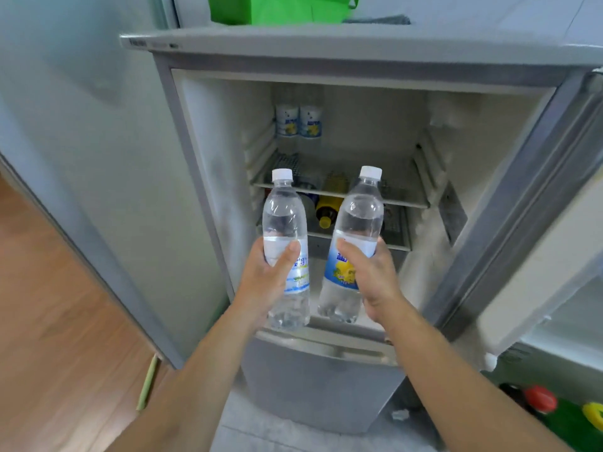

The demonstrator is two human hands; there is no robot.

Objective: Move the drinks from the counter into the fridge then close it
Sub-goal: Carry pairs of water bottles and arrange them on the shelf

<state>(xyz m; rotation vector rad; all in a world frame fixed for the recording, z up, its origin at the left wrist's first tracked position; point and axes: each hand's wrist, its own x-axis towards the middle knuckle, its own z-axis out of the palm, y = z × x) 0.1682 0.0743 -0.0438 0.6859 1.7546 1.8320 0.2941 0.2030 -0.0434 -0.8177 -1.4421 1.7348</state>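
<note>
Two clear drink bottles with white caps are held up side by side in front of the open fridge point(208, 132), just short of its upper compartment. The left bottle point(286, 249) stands nearly upright in the left hand point(267, 275), whose fingers curl round its middle with the thumb pressed across the label; that label is white and blue with small print too blurred to read. The right bottle point(354, 246) tilts with its cap leaning to the right, and the right hand point(375, 275) grips it round the label, thumb on the near face; the label is blue and white with a yellow lemon picture, and its writing cannot be made out. Both bottles hold clear liquid. Inside the fridge, two more bottles point(298, 120) with the same blue and yellow label stand at the back left on the upper wire shelf point(404, 199). Below that shelf a yellow bottle point(328, 210) lies on its side with its cap toward the camera. The fridge door point(535, 256) stands open at the right. A green bag point(280, 9) sits on top of the fridge, whose front edge carries a small brand mark too blurred to read. At the lower right, a red-capped bottle point(540, 401) shows at the picture's corner.
</note>
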